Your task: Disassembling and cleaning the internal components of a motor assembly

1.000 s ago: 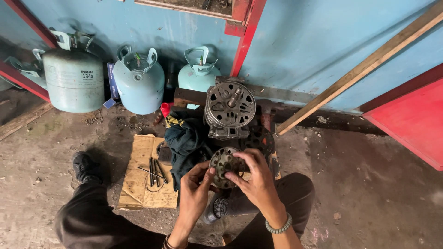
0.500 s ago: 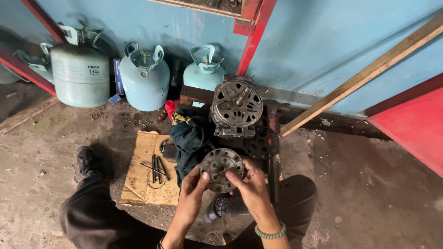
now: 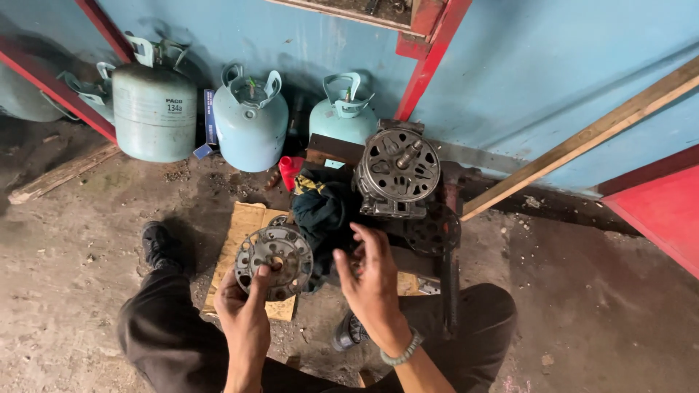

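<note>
— Where is the part now, and how do I have it?

— Your left hand grips the round metal end cover by its lower rim, the fingers closed on it, and it hangs over the cardboard sheet on the floor. Your right hand is open and holds nothing; the fingers are spread, just beside the dark cloth.

— How should I hold it well?

— I think one hand on the rim is a little weak for such a cover. Bring the open hand under the other side, so the cover stays level and does not swing. Keep your fingertips out of the slots; the edges of the holes look sharp, though I cannot tell this surely.

— And the room around me?

— In front of you the motor body stands with its shaft pointing up, very near to your right hand. Move around it, not over it. The steel bar runs beside your right knee, so this side is narrow. Behind the motor are three gas cylinders against the blue wall, and a wooden plank leans there on the right. The most free place is to your left, over the cardboard sheet and the concrete floor. If you put the cover down, I would choose there.
</note>
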